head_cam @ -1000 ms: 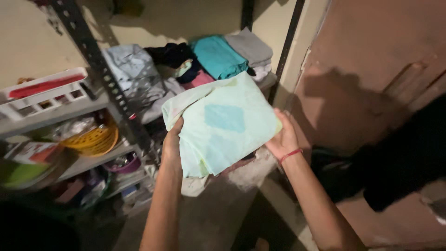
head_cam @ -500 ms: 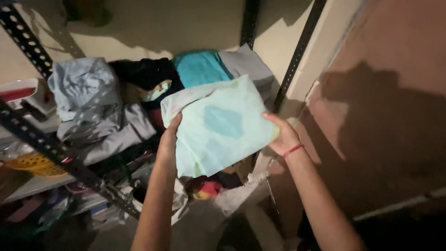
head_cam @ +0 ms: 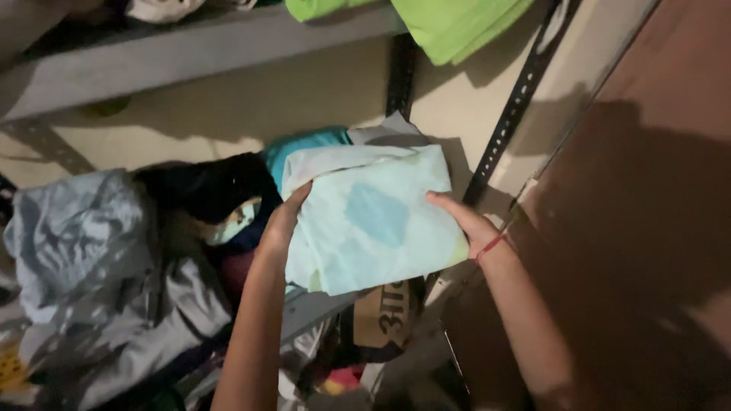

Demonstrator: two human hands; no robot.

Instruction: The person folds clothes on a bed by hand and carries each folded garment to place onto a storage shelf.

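I hold a folded pale mint cloth with a blue patch in its middle, flat between both hands, over the right end of a metal shelf. My left hand grips its left edge. My right hand, with a red thread on the wrist, grips its right edge. Behind the cloth lie a folded teal garment and a grey folded piece.
A black garment and crumpled grey clothes fill the shelf's left part. Bright green cloth hangs from the shelf above. A slotted black upright stands right of the cloth, with a brown wall beyond. A cardboard piece sits below.
The view has closed in on the shelf and tilted up. The folded cloth, still in both hands, has moved nearer to the teal and grey pile.
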